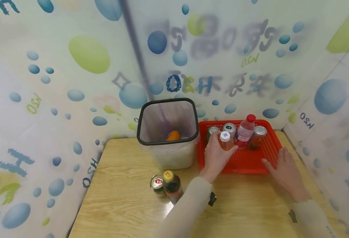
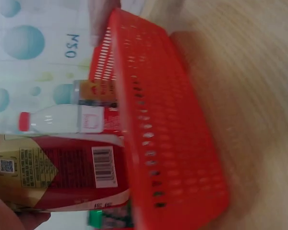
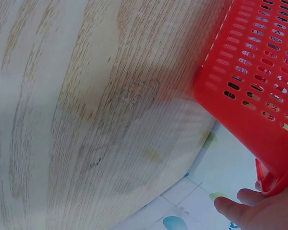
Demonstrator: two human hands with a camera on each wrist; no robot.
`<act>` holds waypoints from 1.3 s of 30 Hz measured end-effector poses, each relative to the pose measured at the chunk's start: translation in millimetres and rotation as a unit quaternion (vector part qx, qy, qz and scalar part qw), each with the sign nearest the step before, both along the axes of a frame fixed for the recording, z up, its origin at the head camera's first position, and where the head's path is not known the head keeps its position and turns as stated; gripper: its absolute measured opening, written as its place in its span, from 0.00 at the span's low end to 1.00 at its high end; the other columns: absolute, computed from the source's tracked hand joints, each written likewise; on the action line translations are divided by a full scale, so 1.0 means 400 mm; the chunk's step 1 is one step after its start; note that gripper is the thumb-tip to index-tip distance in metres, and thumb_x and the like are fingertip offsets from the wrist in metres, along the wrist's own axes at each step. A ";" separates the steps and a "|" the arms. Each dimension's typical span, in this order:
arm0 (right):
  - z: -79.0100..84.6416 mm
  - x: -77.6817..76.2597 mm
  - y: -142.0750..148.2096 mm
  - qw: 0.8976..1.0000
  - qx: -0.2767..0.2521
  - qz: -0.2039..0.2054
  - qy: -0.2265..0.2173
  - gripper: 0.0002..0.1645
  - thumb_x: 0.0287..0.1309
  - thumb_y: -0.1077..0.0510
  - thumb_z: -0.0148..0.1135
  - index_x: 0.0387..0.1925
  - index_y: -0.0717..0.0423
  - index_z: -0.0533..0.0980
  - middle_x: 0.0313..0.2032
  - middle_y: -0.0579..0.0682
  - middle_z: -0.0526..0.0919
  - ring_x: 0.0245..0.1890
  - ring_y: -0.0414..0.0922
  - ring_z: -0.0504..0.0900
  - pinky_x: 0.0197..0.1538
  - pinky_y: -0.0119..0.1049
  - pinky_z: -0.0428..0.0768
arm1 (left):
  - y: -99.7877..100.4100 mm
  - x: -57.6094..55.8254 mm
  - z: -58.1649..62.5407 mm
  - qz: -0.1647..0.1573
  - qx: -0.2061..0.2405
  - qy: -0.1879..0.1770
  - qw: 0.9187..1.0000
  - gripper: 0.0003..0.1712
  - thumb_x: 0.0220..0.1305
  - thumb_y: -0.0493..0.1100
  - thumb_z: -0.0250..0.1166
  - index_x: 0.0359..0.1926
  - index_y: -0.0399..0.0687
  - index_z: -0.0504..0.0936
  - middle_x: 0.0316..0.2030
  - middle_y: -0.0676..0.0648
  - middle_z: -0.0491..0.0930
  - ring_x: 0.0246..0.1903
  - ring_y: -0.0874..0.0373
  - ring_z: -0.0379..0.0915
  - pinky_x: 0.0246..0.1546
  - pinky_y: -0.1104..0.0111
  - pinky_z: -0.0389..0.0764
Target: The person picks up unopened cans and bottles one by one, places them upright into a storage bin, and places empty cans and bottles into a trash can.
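My left hand [image 1: 216, 155] grips a bottle [image 1: 225, 141] with a white cap at the left side of the red plastic basket [image 1: 239, 170]. In the left wrist view, that bottle [image 2: 72, 172] shows a dark red and gold label with a barcode; its lower end is hidden behind the basket wall. My right hand [image 1: 288, 175] touches the basket's right front corner, fingers fairly straight and thumb spread. Beside the held bottle, inside the basket, stand a red-capped clear bottle [image 1: 245, 132], a silver-topped can [image 1: 258, 136] and further cans [image 1: 229, 127] at the back.
Left of the basket stands a black-rimmed bin [image 1: 168, 155] with a liner and an orange item [image 1: 173, 136] inside. In front of it on the wooden table [image 1: 118, 198] are a can [image 1: 157, 185] and a yellow-capped dark bottle [image 1: 172, 185]. Patterned walls enclose the back and sides.
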State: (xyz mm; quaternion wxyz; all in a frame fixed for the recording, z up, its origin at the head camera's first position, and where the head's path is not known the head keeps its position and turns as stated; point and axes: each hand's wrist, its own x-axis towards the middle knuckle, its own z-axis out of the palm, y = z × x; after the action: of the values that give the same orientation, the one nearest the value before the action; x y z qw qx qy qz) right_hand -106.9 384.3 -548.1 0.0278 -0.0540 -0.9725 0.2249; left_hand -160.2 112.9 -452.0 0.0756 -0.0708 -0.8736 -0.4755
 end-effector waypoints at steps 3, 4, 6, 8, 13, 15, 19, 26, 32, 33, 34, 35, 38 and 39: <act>0.000 0.000 0.004 1.000 0.000 -0.001 -0.002 0.65 0.74 0.29 0.46 0.76 0.79 0.33 0.74 0.83 0.36 0.73 0.80 0.40 0.68 0.76 0.50 | 0.017 -0.013 -0.026 0.013 0.016 -0.007 1.000 0.40 0.57 0.51 0.80 0.64 0.51 0.69 0.59 0.49 0.78 0.60 0.54 0.76 0.63 0.57 0.78; 0.000 0.001 0.004 1.000 -0.001 -0.002 -0.003 0.65 0.73 0.29 0.46 0.76 0.79 0.33 0.74 0.83 0.35 0.73 0.80 0.39 0.68 0.76 0.50 | 0.021 -0.017 -0.035 0.017 0.024 -0.012 0.999 0.40 0.57 0.50 0.80 0.65 0.50 0.69 0.60 0.49 0.78 0.60 0.54 0.76 0.63 0.57 0.78; 0.001 0.000 0.002 1.000 0.000 -0.002 -0.003 0.65 0.74 0.29 0.46 0.76 0.79 0.33 0.74 0.83 0.36 0.73 0.80 0.40 0.68 0.76 0.50 | 0.027 -0.022 -0.050 0.028 0.039 -0.021 0.999 0.41 0.57 0.48 0.81 0.66 0.48 0.69 0.61 0.48 0.77 0.61 0.53 0.75 0.65 0.57 0.76; 0.001 0.000 0.002 1.000 0.000 -0.002 -0.002 0.65 0.74 0.29 0.46 0.76 0.79 0.33 0.74 0.83 0.36 0.73 0.80 0.40 0.68 0.75 0.50 | 0.031 -0.028 -0.064 0.039 0.049 -0.025 0.998 0.42 0.56 0.46 0.81 0.66 0.47 0.68 0.62 0.47 0.76 0.62 0.52 0.74 0.66 0.56 0.75; 0.002 0.000 0.002 1.000 -0.002 -0.001 0.001 0.64 0.74 0.29 0.45 0.76 0.79 0.33 0.74 0.83 0.36 0.73 0.79 0.39 0.69 0.75 0.48 | 0.042 -0.041 -0.097 0.063 0.052 -0.028 0.996 0.41 0.56 0.45 0.81 0.65 0.48 0.69 0.62 0.47 0.76 0.63 0.52 0.73 0.68 0.58 0.72; 0.002 0.000 0.002 1.000 -0.002 0.000 0.000 0.64 0.74 0.29 0.45 0.76 0.79 0.33 0.74 0.83 0.36 0.73 0.80 0.40 0.69 0.75 0.48 | 0.045 -0.044 -0.109 0.072 0.053 -0.031 0.996 0.40 0.56 0.47 0.81 0.65 0.48 0.69 0.62 0.47 0.75 0.63 0.53 0.72 0.68 0.58 0.73; 0.002 0.001 0.002 1.000 -0.001 0.000 -0.006 0.64 0.74 0.29 0.45 0.76 0.79 0.33 0.74 0.83 0.36 0.73 0.80 0.40 0.68 0.76 0.49 | 0.047 -0.045 -0.131 0.080 0.053 -0.035 0.995 0.41 0.55 0.48 0.81 0.65 0.48 0.69 0.61 0.47 0.76 0.62 0.52 0.73 0.67 0.58 0.74; 0.006 0.003 -0.001 1.000 -0.004 -0.001 -0.010 0.65 0.74 0.29 0.45 0.76 0.79 0.33 0.74 0.83 0.36 0.73 0.80 0.40 0.69 0.75 0.49 | 0.044 -0.050 -0.161 0.092 0.023 -0.028 0.995 0.40 0.54 0.50 0.82 0.62 0.49 0.70 0.59 0.47 0.77 0.60 0.52 0.75 0.66 0.59 0.75; 0.002 0.001 0.001 1.000 -0.004 -0.003 -0.008 0.64 0.74 0.29 0.45 0.76 0.79 0.33 0.74 0.83 0.36 0.73 0.80 0.40 0.68 0.76 0.49 | 0.039 -0.058 -0.172 0.099 0.003 -0.047 0.994 0.43 0.53 0.53 0.82 0.64 0.49 0.69 0.60 0.48 0.77 0.61 0.53 0.75 0.66 0.59 0.75; 0.000 0.000 0.001 1.000 -0.003 -0.004 -0.008 0.64 0.74 0.29 0.45 0.76 0.79 0.33 0.74 0.83 0.36 0.73 0.80 0.40 0.68 0.76 0.49 | 0.038 -0.060 -0.172 0.099 0.005 -0.049 0.994 0.43 0.52 0.53 0.83 0.64 0.49 0.69 0.60 0.48 0.77 0.61 0.53 0.75 0.66 0.59 0.75; -0.001 0.000 0.001 1.000 -0.002 -0.005 -0.006 0.64 0.74 0.29 0.45 0.76 0.79 0.33 0.74 0.82 0.36 0.73 0.80 0.40 0.68 0.76 0.49 | 0.037 -0.061 -0.171 0.099 0.006 -0.051 0.994 0.44 0.52 0.53 0.83 0.64 0.48 0.69 0.60 0.48 0.77 0.61 0.53 0.75 0.66 0.59 0.74; -0.002 -0.001 0.001 1.000 -0.001 -0.006 -0.005 0.64 0.74 0.29 0.45 0.76 0.78 0.33 0.74 0.82 0.36 0.73 0.80 0.40 0.68 0.76 0.50 | 0.037 -0.062 -0.171 0.099 0.007 -0.053 0.994 0.44 0.52 0.52 0.83 0.64 0.48 0.69 0.60 0.47 0.77 0.61 0.53 0.75 0.67 0.59 0.74; -0.007 -0.003 0.002 1.000 0.002 -0.007 -0.002 0.64 0.74 0.29 0.45 0.76 0.78 0.33 0.75 0.82 0.35 0.73 0.79 0.40 0.69 0.75 0.49 | 0.037 -0.063 -0.171 0.098 0.008 -0.059 0.993 0.44 0.52 0.52 0.83 0.64 0.48 0.69 0.60 0.47 0.77 0.61 0.53 0.74 0.67 0.59 0.73; -0.008 -0.002 0.002 1.000 0.000 -0.007 -0.001 0.64 0.74 0.29 0.45 0.76 0.78 0.33 0.75 0.82 0.35 0.73 0.79 0.40 0.69 0.75 0.49 | 0.037 -0.063 -0.173 0.097 0.007 -0.061 0.993 0.44 0.52 0.51 0.83 0.64 0.49 0.68 0.60 0.48 0.76 0.62 0.53 0.74 0.68 0.59 0.73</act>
State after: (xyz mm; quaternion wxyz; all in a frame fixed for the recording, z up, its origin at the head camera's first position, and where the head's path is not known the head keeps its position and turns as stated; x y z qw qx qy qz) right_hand -107.7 385.2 -551.4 0.0281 -0.0611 -0.9722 0.2245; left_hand -185.4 127.7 -521.0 0.0684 0.0437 -0.8761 -0.4752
